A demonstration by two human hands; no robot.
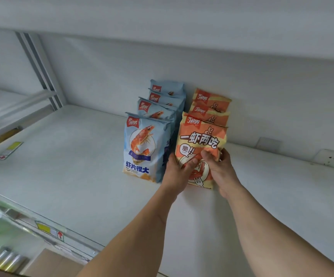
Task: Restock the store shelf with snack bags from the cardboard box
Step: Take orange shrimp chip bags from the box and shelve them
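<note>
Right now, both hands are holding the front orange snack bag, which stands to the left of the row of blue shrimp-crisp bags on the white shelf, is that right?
Not quite: the head view shows the front orange snack bag to the right of the row of blue shrimp-crisp bags, not the left. The rest holds: the left hand and right hand both have a grip on it on the white shelf.

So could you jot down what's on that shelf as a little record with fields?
Surface: white store shelf
Blue row: four blue shrimp chip bags, upright, front to back
Orange row: three orange shrimp snack bags, beside the blue row
Front orange bag: held by both hands
Left hand: grips its lower left
Right hand: grips its lower right
</note>
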